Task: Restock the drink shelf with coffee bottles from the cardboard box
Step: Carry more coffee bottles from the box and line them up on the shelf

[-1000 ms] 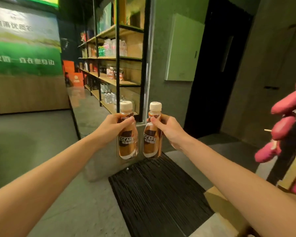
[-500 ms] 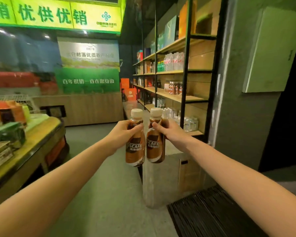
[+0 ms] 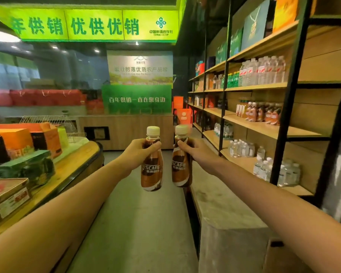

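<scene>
From the head view, a grey concrete floor (image 3: 138, 223) runs up the middle of the frame toward a wood-panelled counter (image 3: 126, 131) at the back; above it, in the centre, hangs a green banner (image 3: 136, 99) with white characters, and across the upper left stretches a bright yellow-green sign (image 3: 95, 24). At the left edge a curved wooden display table (image 3: 75, 166) carries orange boxes (image 3: 14, 138) and a green packet (image 3: 26, 166); its far end is blurred. The right side of the frame is filled by the drink shelf (image 3: 264, 127), black uprights with pale wooden boards; clear water bottles (image 3: 264, 71) stand on an upper board, shelved coffee bottles (image 3: 262, 114) on the board below, more water (image 3: 242, 148) lower down. A grey concrete block (image 3: 224, 213) sits at the lower right, in front of the shelf's foot.

Both bare arms reach forward from the bottom corners and meet at centre frame; the left hand (image 3: 136, 154) is wrapped round the neck of the left coffee bottle (image 3: 152, 170), fingers curled over the front of it; the right hand (image 3: 193, 152) is clasped round the neck of the right coffee bottle (image 3: 180, 168) likewise. The two bottles hang upright, cream caps up, just beside each other with a narrow gap between, held over the floor and well apart from the shelf boards.
</scene>
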Tool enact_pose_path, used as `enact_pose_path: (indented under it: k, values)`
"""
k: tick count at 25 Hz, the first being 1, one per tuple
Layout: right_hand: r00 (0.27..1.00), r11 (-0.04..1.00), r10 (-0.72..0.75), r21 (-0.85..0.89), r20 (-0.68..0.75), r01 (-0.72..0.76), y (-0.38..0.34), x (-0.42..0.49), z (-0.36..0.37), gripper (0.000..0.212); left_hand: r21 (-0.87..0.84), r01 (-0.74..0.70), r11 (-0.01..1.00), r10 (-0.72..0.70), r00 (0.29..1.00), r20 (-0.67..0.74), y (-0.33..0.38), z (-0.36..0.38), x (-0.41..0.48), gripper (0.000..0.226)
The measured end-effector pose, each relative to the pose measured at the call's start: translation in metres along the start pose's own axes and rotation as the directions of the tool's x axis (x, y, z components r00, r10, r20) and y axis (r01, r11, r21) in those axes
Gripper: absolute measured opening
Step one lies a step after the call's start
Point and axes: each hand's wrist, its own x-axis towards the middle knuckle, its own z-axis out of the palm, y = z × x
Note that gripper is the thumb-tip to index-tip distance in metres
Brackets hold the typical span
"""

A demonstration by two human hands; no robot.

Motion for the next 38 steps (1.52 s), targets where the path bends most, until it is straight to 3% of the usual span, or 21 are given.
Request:
enact_pose_path:
  k: [10, 15, 21, 24, 30, 35, 38]
  values:
    - [1.0, 1.0, 0.011, 0.024, 0.003, -0.011, 0.102, 0.275, -0.005, 0.025, -0.069, 0.015, 0.997, -0.016, 1.0, -0.017, -0.106, -0.005, 0.278, 0.027]
    - [0.987, 0.998, 0.051, 0.038, -0.15, -0.046, 0.155, 0.413, -0.008, 0.031, -0.104, -0.006, 0.995, 0.014, 0.997, 0.078, -0.158, -0.01, 0.433, 0.022]
    - [0.94, 0.992, 0.124, 0.017, -0.318, -0.125, 0.195, 0.539, -0.053, 0.018, -0.152, -0.033, 0.988, 0.064, 0.978, 0.199, -0.19, 0.009, 0.6, 0.014]
    - [0.903, 0.985, 0.147, -0.023, -0.404, -0.171, 0.227, 0.588, -0.088, 0.029, -0.167, -0.045, 0.985, 0.088, 0.962, 0.257, -0.208, 0.042, 0.672, 0.025]
    - [0.831, 0.969, 0.179, -0.054, -0.526, -0.242, 0.302, 0.686, -0.189, 0.034, -0.222, -0.077, 0.972, 0.156, 0.918, 0.365, -0.219, 0.14, 0.813, 0.017]
    - [0.758, 0.952, 0.19, -0.073, -0.625, -0.299, 0.342, 0.742, -0.283, 0.019, -0.276, -0.075, 0.958, 0.196, 0.876, 0.442, -0.202, 0.232, 0.918, 0.031]
    - [0.717, 0.933, 0.172, -0.122, -0.676, -0.339, 0.357, 0.751, -0.336, 0.022, -0.309, -0.095, 0.946, 0.25, 0.821, 0.513, -0.185, 0.288, 0.959, 0.029]
